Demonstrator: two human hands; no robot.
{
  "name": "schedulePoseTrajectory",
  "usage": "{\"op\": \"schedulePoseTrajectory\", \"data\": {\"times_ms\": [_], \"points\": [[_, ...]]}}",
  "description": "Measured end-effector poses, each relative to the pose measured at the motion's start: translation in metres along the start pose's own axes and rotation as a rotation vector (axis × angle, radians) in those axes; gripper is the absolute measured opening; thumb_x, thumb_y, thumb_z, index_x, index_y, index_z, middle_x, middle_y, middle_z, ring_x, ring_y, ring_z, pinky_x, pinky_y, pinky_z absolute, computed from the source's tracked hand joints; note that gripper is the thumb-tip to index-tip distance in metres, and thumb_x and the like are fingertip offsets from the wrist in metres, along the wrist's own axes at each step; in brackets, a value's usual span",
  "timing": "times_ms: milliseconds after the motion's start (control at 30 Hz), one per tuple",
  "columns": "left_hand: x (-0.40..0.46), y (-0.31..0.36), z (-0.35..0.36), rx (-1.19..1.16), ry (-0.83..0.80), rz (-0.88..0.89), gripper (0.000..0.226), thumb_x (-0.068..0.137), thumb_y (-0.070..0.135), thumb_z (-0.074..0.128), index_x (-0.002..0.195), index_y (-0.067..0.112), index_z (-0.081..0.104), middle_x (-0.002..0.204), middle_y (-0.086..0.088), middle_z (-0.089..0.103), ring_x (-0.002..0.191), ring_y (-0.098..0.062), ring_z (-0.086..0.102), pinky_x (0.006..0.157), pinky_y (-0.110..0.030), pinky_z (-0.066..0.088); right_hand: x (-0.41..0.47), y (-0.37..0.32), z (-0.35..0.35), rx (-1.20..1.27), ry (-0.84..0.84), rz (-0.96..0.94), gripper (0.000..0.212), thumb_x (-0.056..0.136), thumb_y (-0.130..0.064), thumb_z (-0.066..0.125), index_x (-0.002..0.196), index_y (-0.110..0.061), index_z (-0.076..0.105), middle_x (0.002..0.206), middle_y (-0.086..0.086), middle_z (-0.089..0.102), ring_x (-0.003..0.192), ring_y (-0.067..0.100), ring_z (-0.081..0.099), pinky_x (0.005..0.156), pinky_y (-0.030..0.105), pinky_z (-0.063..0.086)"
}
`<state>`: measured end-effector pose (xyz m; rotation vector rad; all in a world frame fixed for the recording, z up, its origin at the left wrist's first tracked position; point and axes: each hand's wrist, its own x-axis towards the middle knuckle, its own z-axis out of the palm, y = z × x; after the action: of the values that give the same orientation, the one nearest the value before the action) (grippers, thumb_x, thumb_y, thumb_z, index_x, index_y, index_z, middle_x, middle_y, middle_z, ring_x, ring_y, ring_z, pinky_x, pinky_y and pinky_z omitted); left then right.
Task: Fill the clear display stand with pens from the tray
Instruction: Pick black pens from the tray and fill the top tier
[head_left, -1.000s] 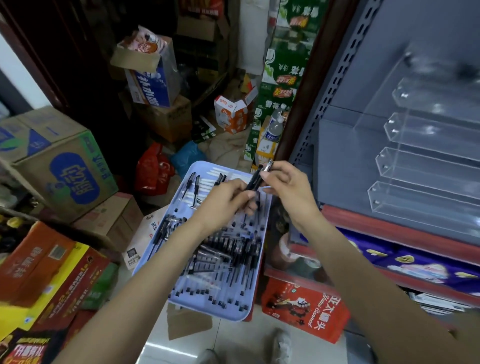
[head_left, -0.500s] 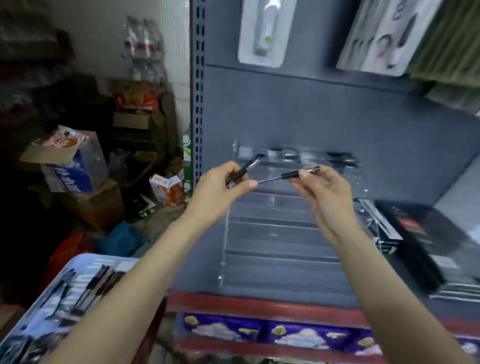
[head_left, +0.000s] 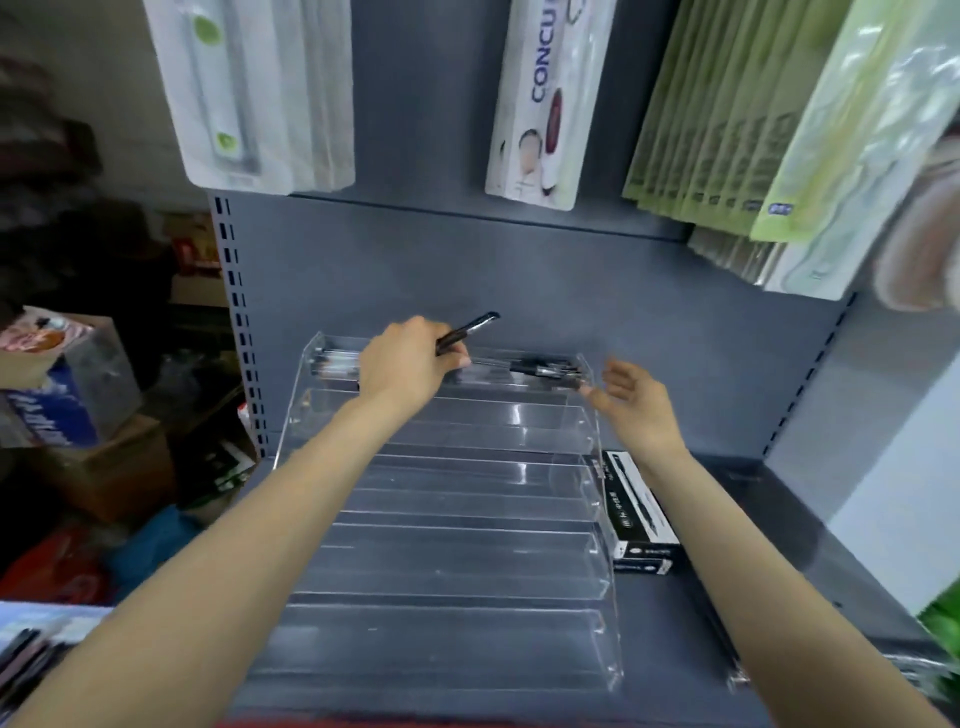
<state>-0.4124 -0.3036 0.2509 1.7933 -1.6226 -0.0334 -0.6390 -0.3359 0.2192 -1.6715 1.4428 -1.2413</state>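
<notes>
- Holding one dark pen in a curled-finger grip, the left hand hovers over the far, top tier of the clear display stand; the pen's free end points up and to the right, above the tier and not yet laid in it.
- The right hand has its grip released, fingers loosely spread, just beside the right end of that same top tier and holding nothing.
- Several pens already lie in the top tier, a dark bunch toward its right end and a paler, blurred bunch at its left end.
- All the nearer tiers look bare, so by my judgement the filling has barely begun.
- The tray with its remaining pens shows at the near left edge, well apart from the stand.
- A black pen box lies on the shelf, touching or just beside the stand's right side.
</notes>
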Motion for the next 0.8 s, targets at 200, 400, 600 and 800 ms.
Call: {"op": "schedulePoseTrajectory", "data": {"times_ms": [200, 400, 600, 800], "points": [[0.008, 0.008, 0.011, 0.042, -0.042, 0.036, 0.014, 0.084, 0.038, 0.065, 0.088, 0.025, 0.070, 0.084, -0.001, 0.070, 0.084, -0.025, 0.063, 0.064, -0.028, 0.041, 0.004, 0.002, 0.003, 0.052, -0.100, 0.004, 0.043, 0.087, -0.010, 0.064, 0.128, -0.006, 0.053, 0.121, 0.008, 0.060, 0.104, 0.016, 0.057, 0.091, 0.024, 0.042], [0.014, 0.005, 0.008, -0.072, -0.003, -0.018, 0.008, 0.084, 0.037, 0.066, 0.079, 0.031, 0.068, 0.077, 0.007, 0.064, 0.082, -0.019, 0.060, 0.066, -0.026, 0.040, 0.010, 0.008, 0.003, 0.092, -0.060, -0.013, 0.035, 0.088, -0.005, 0.061, 0.123, -0.007, 0.058, 0.109, 0.003, 0.062, 0.099, 0.015, 0.059, 0.088, 0.023, 0.043], [0.021, 0.007, 0.015, 0.020, -0.102, -0.020, 0.006, 0.084, 0.035, 0.066, 0.084, 0.030, 0.070, 0.080, 0.006, 0.069, 0.083, -0.020, 0.065, 0.065, -0.025, 0.041, 0.012, 0.009, 0.005, 0.069, -0.048, -0.015, 0.033, 0.091, -0.002, 0.056, 0.123, -0.005, 0.057, 0.111, 0.004, 0.061, 0.108, 0.018, 0.057, 0.090, 0.024, 0.042], [0.027, 0.011, 0.018, 0.097, -0.166, 0.038, 0.014, 0.087, 0.034, 0.062, 0.096, 0.027, 0.070, 0.087, 0.001, 0.070, 0.087, -0.024, 0.064, 0.071, -0.030, 0.049, 0.014, 0.011, 0.006, 0.043, -0.048, -0.018, 0.033, 0.091, -0.003, 0.055, 0.124, -0.005, 0.055, 0.114, 0.008, 0.061, 0.109, 0.018, 0.057, 0.093, 0.024, 0.043]]}}
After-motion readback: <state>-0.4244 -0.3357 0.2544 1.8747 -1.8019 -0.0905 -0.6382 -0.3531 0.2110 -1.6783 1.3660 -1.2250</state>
